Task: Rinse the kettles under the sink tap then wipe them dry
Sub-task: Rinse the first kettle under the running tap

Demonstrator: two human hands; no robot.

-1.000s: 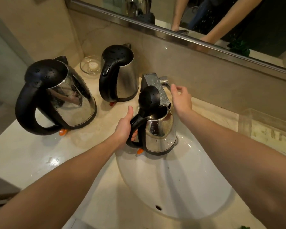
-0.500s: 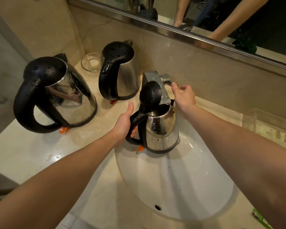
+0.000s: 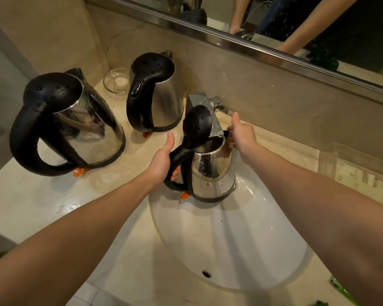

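A steel kettle [image 3: 212,171] with its black lid [image 3: 197,124] flipped up hangs over the white sink basin [image 3: 230,244], its mouth under the square chrome tap [image 3: 200,101]. My left hand [image 3: 163,159] is shut on its black handle. My right hand [image 3: 241,134] is closed by the tap's lever [image 3: 224,110], next to the kettle's spout; whether it grips the lever I cannot tell. Two more wet steel kettles stand on the counter: a big one [image 3: 75,124] at the left and a smaller one [image 3: 157,93] behind it, both with lids shut.
A small glass dish [image 3: 116,81] sits in the back corner. A clear plastic tray [image 3: 360,171] lies on the counter [image 3: 31,206] at the right. A mirror [image 3: 296,23] runs above the backsplash. A green item [image 3: 338,286] peeks in at the bottom right.
My right hand has closed from spread fingers into a fist at the tap lever. The held kettle stays under the tap. The view has shifted slightly.
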